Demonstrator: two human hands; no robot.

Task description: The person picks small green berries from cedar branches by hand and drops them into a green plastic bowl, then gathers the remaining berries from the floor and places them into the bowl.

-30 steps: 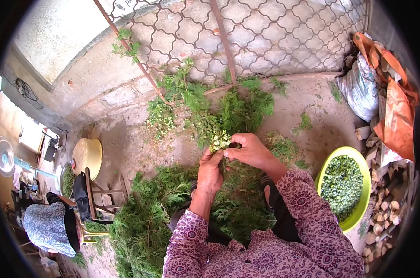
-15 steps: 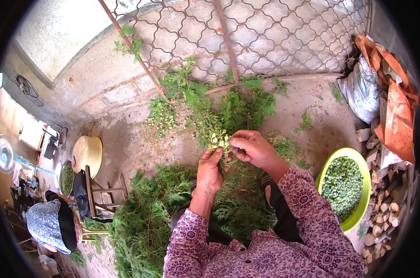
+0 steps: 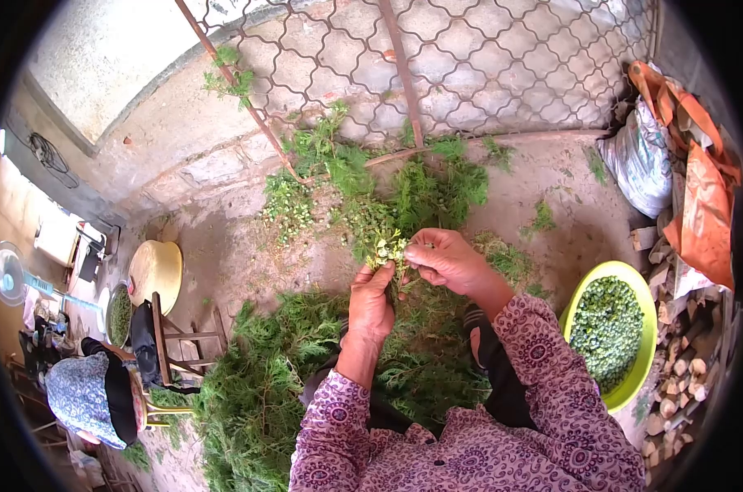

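My left hand is closed around a small green sprig with pale green berries or tips, held upright in the middle of the view. Beside it my right hand pinches at the sprig's right side, thumb and forefinger together. Whether a loose berry sits between those fingertips is too small to tell. Cut green branches lie below and to the left of my hands, and more leafy branches lie on the ground beyond them.
A yellow-green basin of green berries stands at the right, beside stacked firewood. A white sack and orange sheet are behind it. At the left are a person, a wooden stool and a tan basin. Metal lattice spans the back.
My right fingertips have shifted slightly at the sprig, and its pale tips are turned more into view. My left hand has barely moved.
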